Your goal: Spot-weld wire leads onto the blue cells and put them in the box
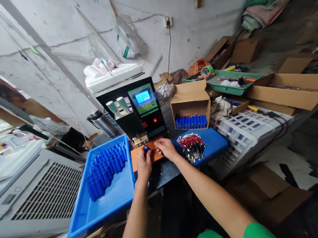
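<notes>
My left hand (144, 164) is closed around a blue cylindrical battery cell (146, 147), holding it over an orange board (159, 155). The cell is right at the metal electrode arms (140, 138) of a black spot-welding machine (112, 100) with a lit screen. Just to the right, my right hand (164, 148) is pinched shut above the same board; whatever is between its fingertips is too small to make out. A pile of red and black wire leads (192, 145) with white connectors lies on a blue pad (215, 142), right of my right hand.
On the left, a blue tray (112, 202) holds many upright blue cells (105, 169). Behind the wires stands an open cardboard box (188, 95) with blue cells inside. A steel thermos (102, 122) stands left of the machine. Further right are a green tray (227, 88) and a white crate (230, 136).
</notes>
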